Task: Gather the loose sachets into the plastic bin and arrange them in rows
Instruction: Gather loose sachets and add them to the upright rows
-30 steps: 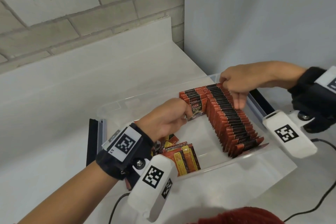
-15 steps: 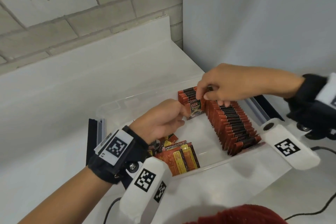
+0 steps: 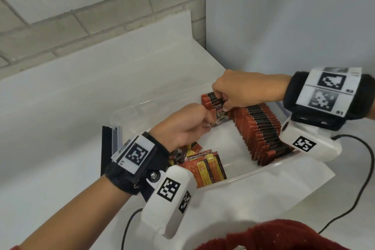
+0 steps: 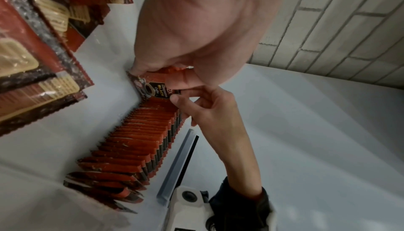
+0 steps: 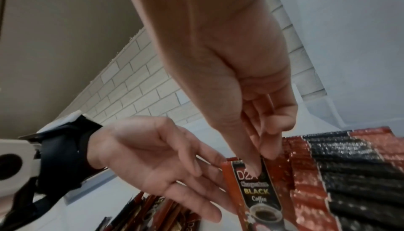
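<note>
Head view, clear plastic bin (image 3: 239, 178) at centre, row of upright red-and-black sachets (image 3: 261, 128) at centre right, right hand (image 3: 241, 91) pinching front black coffee sachet (image 3: 220, 116), left hand (image 3: 182, 128) gripping its lower edge, loose red sachets (image 3: 205, 166) at lower centre.

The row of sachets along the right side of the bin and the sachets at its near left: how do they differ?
The row of sachets stands on edge, tightly packed; the loose sachets lie flat and jumbled. The row shows red-and-black top edges; the loose ones show yellow-printed faces. Both are in the plastic bin.

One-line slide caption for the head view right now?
Both hands, left hand and right hand, pinch a short stack of sachets at the far end of the row in the plastic bin.
</note>
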